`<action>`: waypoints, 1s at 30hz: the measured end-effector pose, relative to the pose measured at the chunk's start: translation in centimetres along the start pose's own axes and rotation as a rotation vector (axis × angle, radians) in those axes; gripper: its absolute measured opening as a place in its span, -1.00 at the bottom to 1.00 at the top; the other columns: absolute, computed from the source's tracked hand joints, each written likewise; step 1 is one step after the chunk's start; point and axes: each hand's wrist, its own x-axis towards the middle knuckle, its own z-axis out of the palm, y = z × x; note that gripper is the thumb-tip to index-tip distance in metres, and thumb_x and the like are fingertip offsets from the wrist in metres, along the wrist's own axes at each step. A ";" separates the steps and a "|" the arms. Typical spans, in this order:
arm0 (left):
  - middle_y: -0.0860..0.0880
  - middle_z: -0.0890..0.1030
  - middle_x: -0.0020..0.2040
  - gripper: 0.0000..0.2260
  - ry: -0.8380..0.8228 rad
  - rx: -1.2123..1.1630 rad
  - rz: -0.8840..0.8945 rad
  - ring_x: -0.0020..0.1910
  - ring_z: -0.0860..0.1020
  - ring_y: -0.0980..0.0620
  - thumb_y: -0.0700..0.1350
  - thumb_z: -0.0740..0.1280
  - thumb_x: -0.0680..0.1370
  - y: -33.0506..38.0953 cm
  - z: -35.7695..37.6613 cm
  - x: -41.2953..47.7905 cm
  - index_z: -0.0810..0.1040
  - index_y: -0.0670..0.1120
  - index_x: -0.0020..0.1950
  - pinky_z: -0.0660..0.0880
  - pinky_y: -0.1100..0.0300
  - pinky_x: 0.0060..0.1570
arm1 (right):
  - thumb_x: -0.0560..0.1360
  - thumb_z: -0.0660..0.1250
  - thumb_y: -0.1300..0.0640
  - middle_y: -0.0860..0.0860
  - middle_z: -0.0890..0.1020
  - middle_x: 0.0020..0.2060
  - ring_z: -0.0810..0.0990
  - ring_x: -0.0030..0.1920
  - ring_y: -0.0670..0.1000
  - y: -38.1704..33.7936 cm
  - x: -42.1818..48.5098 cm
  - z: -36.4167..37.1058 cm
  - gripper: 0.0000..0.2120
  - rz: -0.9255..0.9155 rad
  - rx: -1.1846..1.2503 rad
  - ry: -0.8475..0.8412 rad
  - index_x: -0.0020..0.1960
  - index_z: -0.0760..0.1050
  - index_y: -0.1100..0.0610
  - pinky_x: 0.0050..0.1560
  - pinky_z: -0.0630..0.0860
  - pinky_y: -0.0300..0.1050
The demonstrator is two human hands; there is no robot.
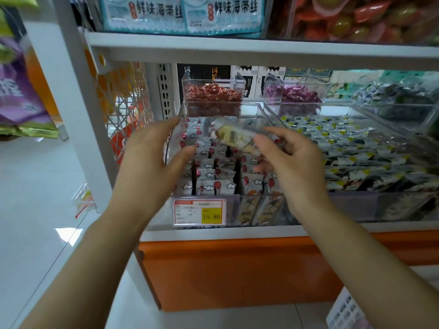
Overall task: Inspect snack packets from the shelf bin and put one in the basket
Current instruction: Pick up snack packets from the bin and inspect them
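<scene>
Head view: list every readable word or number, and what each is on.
"鲜味海带丝": on both blue packets up top.
"15.80": on the price tag.
Too blurred to read: the tag's small print, the held packet, the back boxes, the purple bag.

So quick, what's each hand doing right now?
Left hand: open, holding nothing.
Right hand: pinching a snack packet.

The right hand is pinching a packet above the bin; the left hand is hovering open beside it.
</scene>
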 end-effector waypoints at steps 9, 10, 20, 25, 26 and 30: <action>-0.02 -0.11 0.56 -0.39 -0.251 0.393 -0.051 0.51 -0.18 -0.06 0.19 -0.08 0.44 -1.5 1.3 -0.4 0.19 0.09 0.49 -0.11 -0.19 0.41 | 0.44 0.42 0.14 -0.05 0.45 -0.19 0.60 -0.13 0.03 0.3 2.0 2.5 -0.73 -0.024 -0.108 0.028 0.07 0.40 0.12 -0.04 0.60 0.09; -0.03 -0.11 0.56 -0.40 -0.241 0.419 -0.050 0.51 -0.18 -0.07 0.19 -0.10 0.45 -1.5 1.4 -0.3 0.19 0.09 0.48 -0.12 -0.18 0.41 | 0.44 0.43 0.14 -0.02 0.50 -0.15 0.60 -0.06 0.10 0.2 2.5 3.0 -0.74 -0.025 -0.113 0.027 0.05 0.41 0.13 0.01 0.57 0.14; -0.04 -0.02 0.55 -0.64 -0.268 0.353 -0.091 0.50 -0.14 -0.07 0.11 0.10 0.56 -1.9 2.1 -0.2 0.38 0.06 0.32 -0.07 -0.19 0.40 | 0.42 0.44 0.12 -0.10 0.44 -0.15 0.41 -0.15 -0.14 -0.5 8.1 8.3 -0.69 -0.178 -0.538 -0.378 0.09 0.45 0.19 -0.32 0.27 -0.37; -0.06 0.00 0.55 -0.66 -0.303 0.235 -0.114 0.50 -0.14 -0.05 0.04 0.10 0.58 -1.9 1.7 -0.1 0.33 0.09 0.35 -0.09 -0.15 0.42 | 0.38 0.49 0.13 0.04 0.55 -0.06 0.47 -0.14 -0.05 0.5 8.2 10.3 -0.67 -0.216 -0.704 -0.510 0.08 0.51 0.20 -0.19 0.35 -0.18; -0.06 0.02 0.55 -0.66 -0.287 0.214 -0.106 0.50 -0.12 -0.06 0.03 0.11 0.57 -1.9 1.5 0.0 0.33 0.10 0.35 -0.09 -0.14 0.42 | 0.39 0.48 0.10 0.07 0.57 0.03 0.50 -0.06 -0.01 0.6 8.2 10.4 -0.63 -0.209 -0.721 -0.515 0.13 0.51 0.20 -0.12 0.36 -0.18; -0.06 0.16 0.51 -0.54 -0.186 0.133 -0.068 0.48 0.04 -0.09 -0.02 0.21 0.52 -1.8 0.6 0.5 0.23 0.10 0.41 0.00 -0.12 0.40 | 0.49 0.35 -0.02 0.05 0.59 0.00 0.52 0.03 0.03 1.6 7.7 10.3 -0.74 -0.196 -0.893 -0.680 0.08 0.54 0.13 0.04 0.47 -0.04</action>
